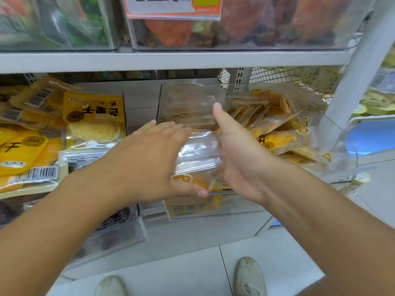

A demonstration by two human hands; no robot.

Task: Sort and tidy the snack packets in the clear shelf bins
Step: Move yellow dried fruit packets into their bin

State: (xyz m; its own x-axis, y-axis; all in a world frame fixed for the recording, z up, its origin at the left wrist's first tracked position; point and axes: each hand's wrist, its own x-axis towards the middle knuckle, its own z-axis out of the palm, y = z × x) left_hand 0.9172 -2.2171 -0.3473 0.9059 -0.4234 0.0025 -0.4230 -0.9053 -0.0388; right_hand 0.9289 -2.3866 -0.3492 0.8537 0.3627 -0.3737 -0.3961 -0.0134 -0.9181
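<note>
A snack packet (198, 152), clear at the top and yellow below, is held between my hands over the middle clear bin (213, 210). My left hand (149, 163) lies flat on the packet's left side, fingers straight and thumb along its lower edge. My right hand (241, 157) grips its right edge with the thumb pointing up; its fingers are hidden behind the plastic. More yellow packets (273, 122) lie in a loose, slanted heap to the right in the same bin. Some packets (188, 107) stand at the bin's back.
The left bin holds large yellow packets (92, 118), some barcode-up. A bin of dark snacks (119, 227) sits lower left. A shelf board (171, 60) runs close above, carrying clear bins (235, 28) and a price label (173, 7). A white post (359, 67) stands right.
</note>
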